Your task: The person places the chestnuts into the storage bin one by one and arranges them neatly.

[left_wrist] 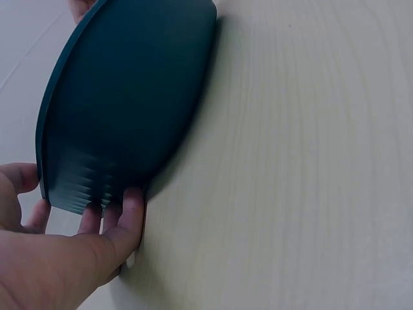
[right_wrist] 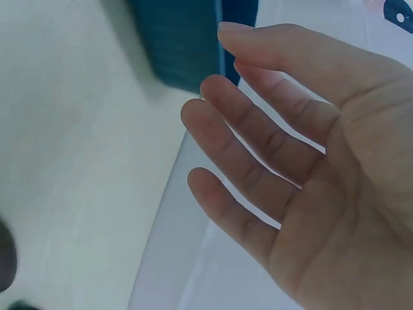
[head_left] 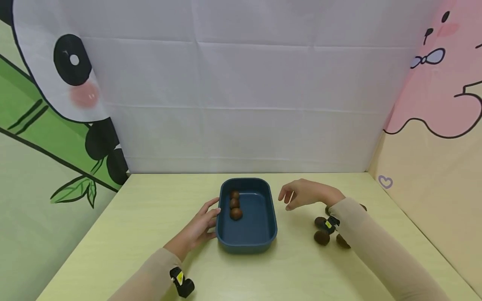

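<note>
A dark blue rectangular box stands at mid-table, with 3 round brown balls in a row along its inner left side. My left hand holds the box's left side, thumb at the rim; in the left wrist view its fingers lie spread against the outer wall. My right hand hovers to the right of the box, fingers loosely bent and holding nothing. More brown balls lie on the table by the right forearm, some partly hidden under the sleeve.
The pale wood-look table ends at a white sheet behind the box. Cartoon-printed panels stand along both sides. Each sleeve carries a small black wrist camera.
</note>
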`<state>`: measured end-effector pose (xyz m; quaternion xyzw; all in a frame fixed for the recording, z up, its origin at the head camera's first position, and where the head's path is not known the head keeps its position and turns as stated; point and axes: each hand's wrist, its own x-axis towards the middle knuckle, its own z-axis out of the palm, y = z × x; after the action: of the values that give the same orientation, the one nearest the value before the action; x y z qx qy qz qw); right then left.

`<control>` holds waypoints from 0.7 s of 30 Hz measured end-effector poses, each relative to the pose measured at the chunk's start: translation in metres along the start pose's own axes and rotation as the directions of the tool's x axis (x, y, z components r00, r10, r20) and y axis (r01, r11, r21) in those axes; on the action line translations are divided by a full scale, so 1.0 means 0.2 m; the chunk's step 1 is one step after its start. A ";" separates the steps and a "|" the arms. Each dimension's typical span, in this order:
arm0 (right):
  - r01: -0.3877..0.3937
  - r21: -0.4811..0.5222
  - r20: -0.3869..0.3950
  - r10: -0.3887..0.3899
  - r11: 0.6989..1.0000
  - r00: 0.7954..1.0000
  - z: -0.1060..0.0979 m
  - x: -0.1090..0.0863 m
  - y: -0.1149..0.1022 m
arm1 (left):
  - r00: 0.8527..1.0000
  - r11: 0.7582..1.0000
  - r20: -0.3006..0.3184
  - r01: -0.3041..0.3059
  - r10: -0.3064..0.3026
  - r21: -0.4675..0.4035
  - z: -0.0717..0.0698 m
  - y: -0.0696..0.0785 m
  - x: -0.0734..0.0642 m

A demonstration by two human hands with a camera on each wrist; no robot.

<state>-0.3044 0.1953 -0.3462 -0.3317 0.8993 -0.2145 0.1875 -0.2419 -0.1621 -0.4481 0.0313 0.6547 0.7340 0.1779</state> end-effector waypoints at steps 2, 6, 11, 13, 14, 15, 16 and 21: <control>-0.023 -0.002 -0.006 0.023 1.000 1.000 0.01 -0.04 0.05 | 1.000 1.000 -0.004 -0.001 0.001 0.003 0.00 0.00 0.00; -0.063 0.003 -0.016 0.063 0.998 0.998 0.04 -0.12 0.15 | 1.000 1.000 -0.008 -0.003 0.003 0.004 0.00 0.00 0.00; -0.118 0.026 -0.044 0.119 0.993 0.992 0.09 -0.22 0.27 | 1.000 1.000 -0.007 -0.003 0.003 0.002 0.00 0.00 0.00; -0.144 0.041 -0.054 0.146 0.989 0.988 0.11 -0.26 0.30 | 1.000 1.000 -0.006 -0.003 0.004 0.005 0.00 0.00 0.00; -0.156 0.050 -0.058 0.159 0.986 0.986 0.12 -0.27 0.32 | 1.000 1.000 -0.005 -0.004 0.004 0.007 0.00 0.00 0.00; -0.163 0.054 -0.063 0.166 0.985 0.984 0.13 -0.29 0.33 | 1.000 1.000 -0.004 -0.005 0.005 0.010 0.00 0.00 0.00; -0.171 0.059 -0.068 0.175 0.983 0.982 0.14 -0.30 0.34 | 1.000 1.000 -0.003 -0.006 0.006 0.011 0.00 0.00 0.00; -0.162 0.070 -0.090 0.168 0.984 0.982 0.18 -0.36 0.38 | 1.000 1.000 -0.001 -0.007 0.007 0.015 0.00 0.00 0.00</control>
<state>-0.2759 0.2862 -0.4006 -0.2394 0.9245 -0.2418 0.1718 -0.2413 -0.1625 -0.4487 0.0345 0.6601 0.7298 0.1745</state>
